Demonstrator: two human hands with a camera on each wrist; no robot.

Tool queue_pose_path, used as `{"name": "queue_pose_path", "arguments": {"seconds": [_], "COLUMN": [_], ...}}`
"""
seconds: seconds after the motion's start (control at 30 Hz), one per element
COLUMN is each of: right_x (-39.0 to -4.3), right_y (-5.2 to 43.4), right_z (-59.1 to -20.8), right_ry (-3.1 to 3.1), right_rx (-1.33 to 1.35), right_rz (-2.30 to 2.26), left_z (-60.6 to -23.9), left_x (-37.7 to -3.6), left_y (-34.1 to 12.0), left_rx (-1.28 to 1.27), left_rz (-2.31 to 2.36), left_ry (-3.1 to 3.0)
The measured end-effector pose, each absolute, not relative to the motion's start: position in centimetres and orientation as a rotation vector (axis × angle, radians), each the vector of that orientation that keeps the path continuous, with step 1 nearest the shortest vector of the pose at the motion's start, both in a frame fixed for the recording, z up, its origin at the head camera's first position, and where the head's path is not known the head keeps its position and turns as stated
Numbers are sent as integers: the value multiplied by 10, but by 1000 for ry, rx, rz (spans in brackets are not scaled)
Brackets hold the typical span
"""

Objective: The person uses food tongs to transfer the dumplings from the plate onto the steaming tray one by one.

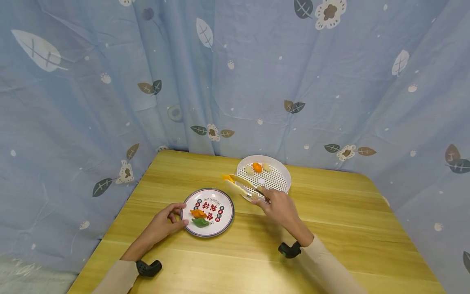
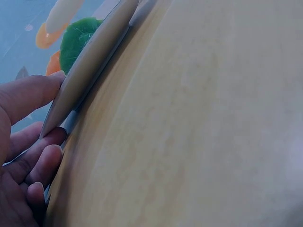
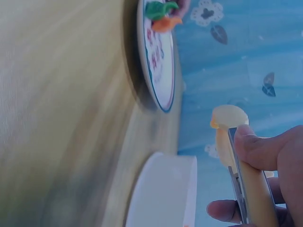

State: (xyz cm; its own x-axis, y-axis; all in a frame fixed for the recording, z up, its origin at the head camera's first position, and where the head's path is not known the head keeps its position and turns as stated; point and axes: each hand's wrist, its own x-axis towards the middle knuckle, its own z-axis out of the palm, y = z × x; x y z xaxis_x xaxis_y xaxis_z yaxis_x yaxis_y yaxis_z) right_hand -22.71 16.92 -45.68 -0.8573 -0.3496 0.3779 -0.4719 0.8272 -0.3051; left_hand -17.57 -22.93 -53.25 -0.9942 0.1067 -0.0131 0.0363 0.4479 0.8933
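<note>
My left hand (image 1: 167, 220) grips the left rim of a round white plate (image 1: 225, 203) with red lettering, thumb on top and fingers beneath. On the plate lie an orange dumpling-shaped piece (image 1: 198, 213) and a green one (image 1: 200, 222), side by side. My right hand (image 1: 280, 208) holds a pair of tongs (image 1: 253, 188) above the table, between plate and steamer tray. An orange piece (image 1: 228, 178) shows at the tongs' tips; in the right wrist view the pale tips (image 3: 230, 116) mostly hide it. Under the tongs stands the white perforated steamer tray (image 1: 287, 175).
Inside the tray sit an orange dumpling-like piece (image 1: 257, 167) and pale ones (image 1: 267, 167) near its back wall. A wooden table (image 1: 330, 220) carries everything. Blue patterned curtains (image 1: 249, 73) hang behind and along the sides.
</note>
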Motion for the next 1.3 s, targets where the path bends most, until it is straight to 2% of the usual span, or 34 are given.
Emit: {"name": "queue_pose_path", "arguments": {"seconds": [0.8,1.3], "right_x": [-260,-274], "right_y": [208,210], "right_z": [-464,-462], "right_ry": [-2832,-2879], "right_rx": [405,444], "right_rz": [533,384], "left_z": [-531,-533], "left_x": [-175,-176], "left_y": [-230,-230], "left_rx": [120,151], "left_rz": [1630,1623], "left_ry": [2605,2616]}}
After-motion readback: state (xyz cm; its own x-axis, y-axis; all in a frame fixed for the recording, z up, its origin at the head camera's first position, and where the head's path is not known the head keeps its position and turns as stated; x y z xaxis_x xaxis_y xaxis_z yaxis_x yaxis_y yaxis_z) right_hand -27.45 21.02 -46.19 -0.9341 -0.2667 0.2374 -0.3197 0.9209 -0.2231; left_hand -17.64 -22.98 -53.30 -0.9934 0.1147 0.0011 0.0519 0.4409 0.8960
